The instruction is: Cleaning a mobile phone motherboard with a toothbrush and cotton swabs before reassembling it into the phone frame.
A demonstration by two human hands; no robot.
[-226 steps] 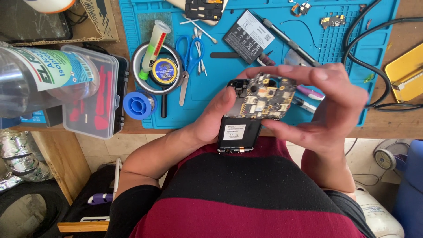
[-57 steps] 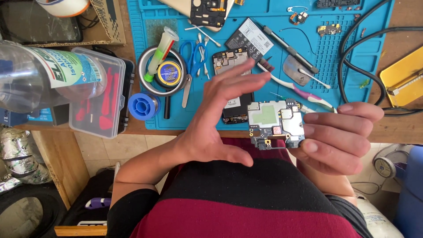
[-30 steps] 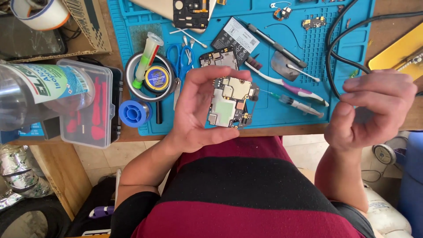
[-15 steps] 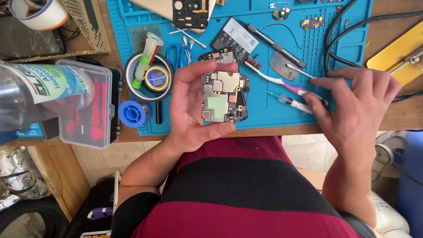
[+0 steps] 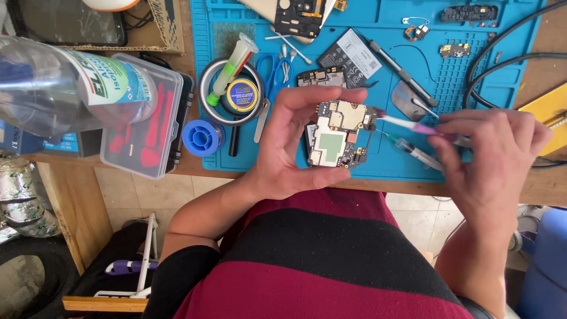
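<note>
A clear bottle (image 5: 65, 82) and blue solder spool (image 5: 202, 137) flank a blue repair mat (image 5: 466, 77). The left hand (image 5: 289, 147) is clamped around a bare phone circuit board (image 5: 336, 134), held above the mat's near edge. The right hand (image 5: 490, 159) pinches a purple-handled tool (image 5: 413, 126), its tip at the board's edge. Work on the board appears just starting; a stripped phone frame (image 5: 298, 15) waits for reassembly.

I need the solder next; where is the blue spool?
The blue spool sits at the mat's left edge, between the clear plastic box and the left hand.
</note>
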